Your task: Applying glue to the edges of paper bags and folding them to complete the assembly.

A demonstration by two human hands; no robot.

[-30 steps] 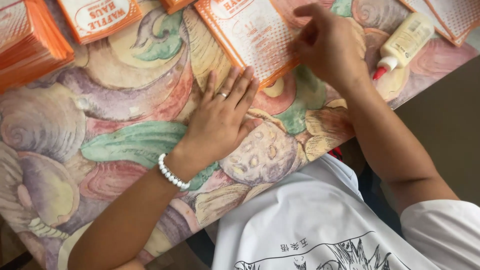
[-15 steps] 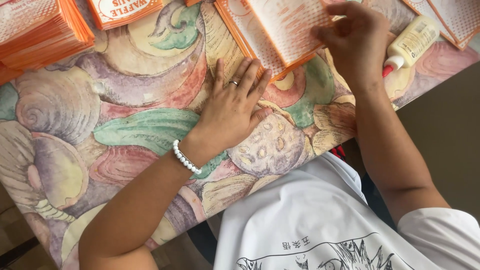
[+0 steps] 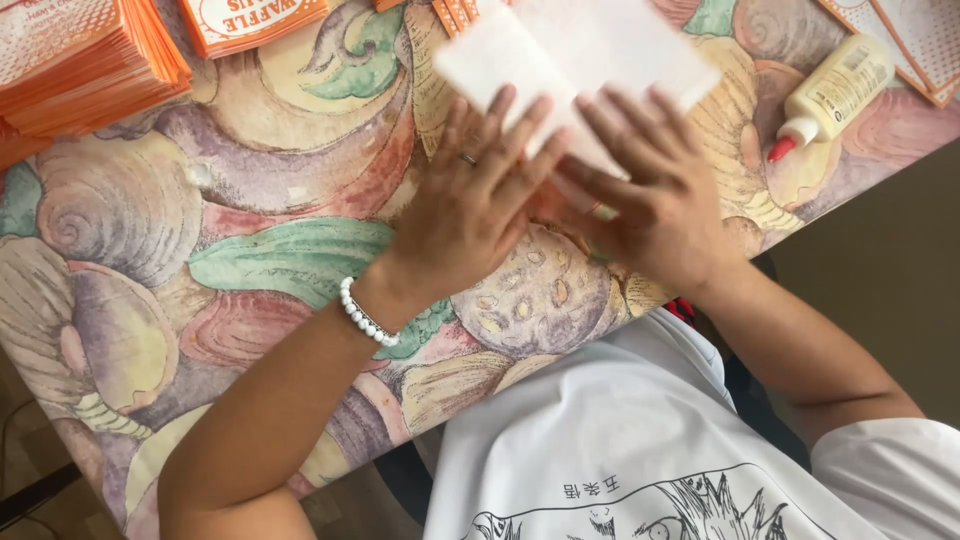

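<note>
Left hand (image 3: 470, 205) now beside right hand (image 3: 655, 200) on white sheet (image 3: 580, 60)

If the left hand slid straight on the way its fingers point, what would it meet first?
The left hand points up and right, its fingertips already on the white folded sheet. Going on, it would run further over that sheet; nothing else shows in that line before the picture's edge.

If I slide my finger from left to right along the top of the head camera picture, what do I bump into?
Tall stack of orange paper bags → small pile of orange-and-white bags → white sheet under both hands → glue bottle with red tip → orange-edged bags at the corner.
</note>
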